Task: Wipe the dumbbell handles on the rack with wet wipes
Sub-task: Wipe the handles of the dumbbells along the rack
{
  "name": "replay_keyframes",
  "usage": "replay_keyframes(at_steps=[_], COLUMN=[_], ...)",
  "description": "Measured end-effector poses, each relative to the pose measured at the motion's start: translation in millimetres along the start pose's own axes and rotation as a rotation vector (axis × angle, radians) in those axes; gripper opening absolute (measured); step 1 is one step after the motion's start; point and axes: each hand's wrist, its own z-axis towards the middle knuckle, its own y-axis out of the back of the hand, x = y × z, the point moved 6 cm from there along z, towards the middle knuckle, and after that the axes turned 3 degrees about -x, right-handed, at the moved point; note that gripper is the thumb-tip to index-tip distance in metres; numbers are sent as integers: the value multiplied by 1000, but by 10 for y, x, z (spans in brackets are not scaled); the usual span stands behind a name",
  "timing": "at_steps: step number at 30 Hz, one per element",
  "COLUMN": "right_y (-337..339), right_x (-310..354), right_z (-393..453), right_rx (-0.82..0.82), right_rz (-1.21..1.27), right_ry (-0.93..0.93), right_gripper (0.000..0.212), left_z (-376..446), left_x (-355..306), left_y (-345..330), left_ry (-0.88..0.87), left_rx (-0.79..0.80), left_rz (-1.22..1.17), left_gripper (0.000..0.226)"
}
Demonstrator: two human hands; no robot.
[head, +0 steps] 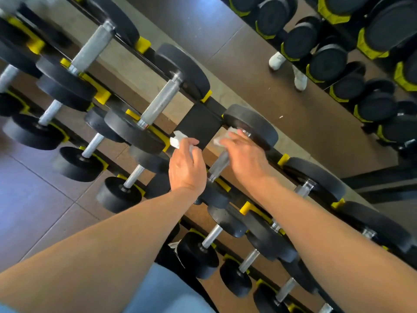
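Note:
A black rack (198,123) with yellow cradles carries rows of black dumbbells with silver handles. My right hand (246,155) holds a white wet wipe (222,136) against the upper end of one dumbbell handle (217,167), close to its black head (255,125). My left hand (187,167) hovers just left of that handle and grips a second white wipe (177,138). Both forearms reach in from the bottom of the view. The handle's middle shows between the two hands.
Neighbouring dumbbells (158,105) lie to the left on the top row, smaller ones (133,177) on lower tiers. A mirror (338,64) behind reflects more dumbbells and white shoes (300,77). Tiled floor (33,199) lies left of the rack.

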Motion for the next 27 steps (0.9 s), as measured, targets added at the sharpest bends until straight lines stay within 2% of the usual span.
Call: replay_keyframes(at_steps=[2, 4, 5, 7, 9, 11, 12, 15, 16, 18, 19, 20, 21, 22, 23, 24, 27], right_y=[-106, -93, -45, 81, 169, 20, -82, -117, -67, 129, 232, 295, 260, 180, 97, 57, -50], right_x=[163, 417, 449, 295, 99, 111, 160, 472, 499, 339, 235, 196, 194, 187, 129, 92, 255], right_z=[-141, -274, -222, 8, 196, 148, 51, -191, -145, 64, 169, 264, 313, 312, 266, 198, -24], right_rx=[209, 412, 438, 286, 125, 205, 299, 513, 501, 255, 109, 50, 96, 215, 340, 424, 476], right_rz=[2, 152, 228, 204, -30, -178, -177, 162, 281, 322, 248, 121, -11, -129, -187, -189, -62], right_ry=[13, 55, 8, -88, -56, -19, -41, -195, -263, -365, -332, -225, -60, 73, 100, 51, -65], right_gripper=[23, 16, 15, 23, 32, 33, 29, 12, 15, 23, 27, 31, 35, 39, 41, 41, 28], left_z=[2, -8, -19, -24, -29, -27, -18, -34, -37, -34, -36, -34, -31, -25, -29, -42, -34], left_x=[3, 3, -11, -29, -26, -42, -51, -35, -36, -42, -41, -46, -46, -43, -31, -17, -48], left_y=[11, 49, 64, 77, 89, 98, 90, 106, 106, 93, 92, 97, 99, 88, 76, 75, 86], left_ry=[8, 17, 13, -1, -5, 1, 3, 15, 19, 20, 22, 23, 20, 13, 9, 7, -6], left_rx=[-23, -58, -64, -54, -47, -41, -33, -16, -8, 5, 5, 1, -1, 5, 15, 17, 23], left_rz=[-8, -33, -44, -64, -93, -105, -104, -113, -113, -113, -117, -121, -122, -119, -114, -114, -125], left_gripper=[35, 32, 32, 34, 36, 38, 38, 39, 39, 40, 42, 42, 42, 41, 40, 40, 46])
